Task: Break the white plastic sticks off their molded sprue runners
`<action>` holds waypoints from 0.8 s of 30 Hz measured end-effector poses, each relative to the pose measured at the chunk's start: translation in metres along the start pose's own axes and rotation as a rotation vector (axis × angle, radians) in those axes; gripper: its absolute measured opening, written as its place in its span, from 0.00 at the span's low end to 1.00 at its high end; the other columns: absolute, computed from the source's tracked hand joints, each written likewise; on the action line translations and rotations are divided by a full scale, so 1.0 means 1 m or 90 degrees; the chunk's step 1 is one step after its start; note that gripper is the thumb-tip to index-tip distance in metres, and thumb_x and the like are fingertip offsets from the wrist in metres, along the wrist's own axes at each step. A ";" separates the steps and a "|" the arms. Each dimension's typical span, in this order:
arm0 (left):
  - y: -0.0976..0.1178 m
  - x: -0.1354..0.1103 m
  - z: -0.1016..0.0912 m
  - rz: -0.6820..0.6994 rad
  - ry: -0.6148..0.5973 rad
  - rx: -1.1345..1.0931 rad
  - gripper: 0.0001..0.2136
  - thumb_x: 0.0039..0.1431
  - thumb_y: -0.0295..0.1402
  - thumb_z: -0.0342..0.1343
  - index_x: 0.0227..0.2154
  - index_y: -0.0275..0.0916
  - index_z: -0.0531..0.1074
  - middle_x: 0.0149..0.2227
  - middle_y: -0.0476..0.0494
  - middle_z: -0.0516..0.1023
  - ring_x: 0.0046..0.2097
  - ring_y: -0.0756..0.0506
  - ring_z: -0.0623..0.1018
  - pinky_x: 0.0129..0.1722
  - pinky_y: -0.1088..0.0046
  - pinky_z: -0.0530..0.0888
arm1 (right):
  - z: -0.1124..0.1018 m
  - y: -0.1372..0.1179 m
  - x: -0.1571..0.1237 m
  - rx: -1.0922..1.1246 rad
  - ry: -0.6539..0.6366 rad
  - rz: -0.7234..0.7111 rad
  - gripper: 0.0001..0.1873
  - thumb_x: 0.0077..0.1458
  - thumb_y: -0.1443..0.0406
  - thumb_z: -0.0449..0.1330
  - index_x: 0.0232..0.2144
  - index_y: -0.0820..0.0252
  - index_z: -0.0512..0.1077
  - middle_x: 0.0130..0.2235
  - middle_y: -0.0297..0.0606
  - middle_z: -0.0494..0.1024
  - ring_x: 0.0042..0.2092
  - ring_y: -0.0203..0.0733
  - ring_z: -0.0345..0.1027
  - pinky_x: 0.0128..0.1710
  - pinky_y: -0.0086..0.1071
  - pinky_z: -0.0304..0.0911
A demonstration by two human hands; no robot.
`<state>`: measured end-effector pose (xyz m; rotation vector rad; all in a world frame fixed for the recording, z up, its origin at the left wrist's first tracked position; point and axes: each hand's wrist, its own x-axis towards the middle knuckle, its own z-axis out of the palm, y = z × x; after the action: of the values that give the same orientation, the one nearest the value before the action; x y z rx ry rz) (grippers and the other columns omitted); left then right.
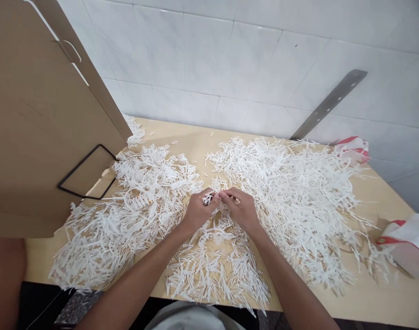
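Note:
Both hands meet over the middle of a light wooden table [377,293]. My left hand [197,211] is closed, pinching a small white plastic piece [208,199] between thumb and fingers. My right hand [240,208] is closed too, its fingertips touching the same piece from the other side. Heaps of white branched plastic sprues surround the hands: a pile at the left [127,211], a larger pile at the right [298,197], and a flatter spread [216,270] under my wrists near the front edge.
A big brown cardboard box [40,128] with a black rectangle mark stands at the left. White bags with red trim lie at the back right [353,147] and right edge [408,243]. A grey metal strip [329,104] leans on the white tiled wall.

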<state>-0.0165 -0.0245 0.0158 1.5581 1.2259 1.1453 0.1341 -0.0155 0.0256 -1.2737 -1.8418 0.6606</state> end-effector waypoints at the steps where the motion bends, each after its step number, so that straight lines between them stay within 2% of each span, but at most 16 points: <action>1: 0.000 0.000 0.001 0.010 0.007 0.029 0.12 0.58 0.38 0.51 0.24 0.37 0.67 0.21 0.53 0.62 0.25 0.54 0.61 0.26 0.77 0.60 | 0.003 0.000 -0.001 -0.035 0.018 -0.003 0.14 0.59 0.55 0.54 0.30 0.54 0.75 0.30 0.35 0.77 0.32 0.38 0.68 0.32 0.33 0.61; 5: -0.002 -0.002 0.004 0.024 0.077 0.130 0.12 0.56 0.35 0.52 0.20 0.36 0.66 0.18 0.54 0.61 0.23 0.55 0.58 0.26 0.76 0.57 | 0.016 0.000 -0.005 -0.144 0.125 0.024 0.16 0.62 0.57 0.50 0.25 0.56 0.67 0.26 0.33 0.71 0.29 0.36 0.62 0.30 0.32 0.56; 7: -0.004 -0.002 0.004 0.000 0.125 0.119 0.11 0.56 0.35 0.52 0.21 0.36 0.67 0.17 0.55 0.60 0.21 0.55 0.58 0.24 0.77 0.57 | 0.017 0.002 -0.004 -0.173 0.202 0.078 0.16 0.62 0.58 0.50 0.24 0.57 0.64 0.25 0.32 0.68 0.27 0.36 0.59 0.27 0.32 0.53; 8: -0.005 -0.002 0.003 -0.019 0.141 0.092 0.12 0.56 0.36 0.52 0.21 0.36 0.67 0.16 0.55 0.59 0.20 0.56 0.57 0.23 0.77 0.56 | 0.015 0.005 -0.002 -0.169 0.215 0.102 0.16 0.62 0.58 0.50 0.24 0.57 0.63 0.24 0.32 0.67 0.27 0.35 0.58 0.27 0.31 0.53; 10: -0.005 0.000 0.001 -0.060 0.148 0.012 0.13 0.58 0.39 0.51 0.22 0.37 0.68 0.16 0.56 0.58 0.19 0.56 0.56 0.21 0.78 0.56 | 0.010 0.009 0.001 -0.134 0.196 0.110 0.16 0.62 0.56 0.50 0.26 0.57 0.67 0.26 0.32 0.70 0.28 0.36 0.61 0.29 0.31 0.56; 13: -0.004 0.004 -0.001 -0.097 0.131 -0.078 0.15 0.58 0.44 0.51 0.26 0.37 0.70 0.16 0.56 0.57 0.19 0.56 0.56 0.21 0.79 0.56 | 0.001 0.014 0.004 -0.088 0.171 0.076 0.16 0.62 0.55 0.50 0.37 0.56 0.73 0.35 0.36 0.76 0.36 0.38 0.67 0.37 0.33 0.62; 15: -0.004 0.007 -0.001 -0.106 0.120 -0.100 0.16 0.58 0.46 0.52 0.28 0.37 0.71 0.16 0.57 0.58 0.19 0.56 0.57 0.20 0.80 0.57 | -0.002 0.013 0.004 -0.085 0.180 0.056 0.17 0.62 0.56 0.50 0.44 0.55 0.73 0.43 0.39 0.76 0.40 0.39 0.69 0.41 0.35 0.64; 17: -0.004 0.008 -0.002 -0.097 0.105 -0.107 0.16 0.58 0.47 0.52 0.29 0.37 0.72 0.16 0.56 0.59 0.20 0.56 0.59 0.21 0.80 0.58 | -0.001 0.011 0.003 -0.095 0.185 0.024 0.17 0.62 0.56 0.50 0.46 0.54 0.73 0.49 0.41 0.73 0.45 0.41 0.70 0.46 0.37 0.65; 20: -0.005 0.008 -0.003 -0.059 0.064 -0.115 0.17 0.59 0.47 0.52 0.29 0.37 0.72 0.18 0.55 0.62 0.21 0.55 0.63 0.22 0.80 0.61 | 0.005 0.008 0.000 -0.098 0.086 -0.029 0.17 0.62 0.55 0.50 0.46 0.51 0.73 0.47 0.39 0.76 0.46 0.41 0.70 0.47 0.38 0.65; 22: -0.006 0.009 -0.003 -0.044 0.030 -0.129 0.17 0.60 0.47 0.51 0.30 0.37 0.71 0.19 0.54 0.64 0.22 0.55 0.65 0.24 0.80 0.62 | 0.008 0.007 -0.002 -0.103 0.004 -0.047 0.17 0.61 0.54 0.52 0.46 0.51 0.73 0.41 0.38 0.79 0.41 0.41 0.72 0.43 0.37 0.66; 24: -0.008 0.009 -0.004 -0.034 0.019 -0.119 0.16 0.61 0.47 0.50 0.30 0.38 0.70 0.20 0.54 0.65 0.23 0.55 0.66 0.25 0.79 0.64 | 0.010 0.007 -0.002 -0.099 -0.004 -0.043 0.17 0.60 0.53 0.53 0.44 0.53 0.74 0.39 0.38 0.80 0.37 0.40 0.72 0.39 0.36 0.66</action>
<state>-0.0208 -0.0144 0.0105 1.3652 1.1381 1.2163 0.1300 -0.0150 0.0146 -1.3034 -1.9637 0.4929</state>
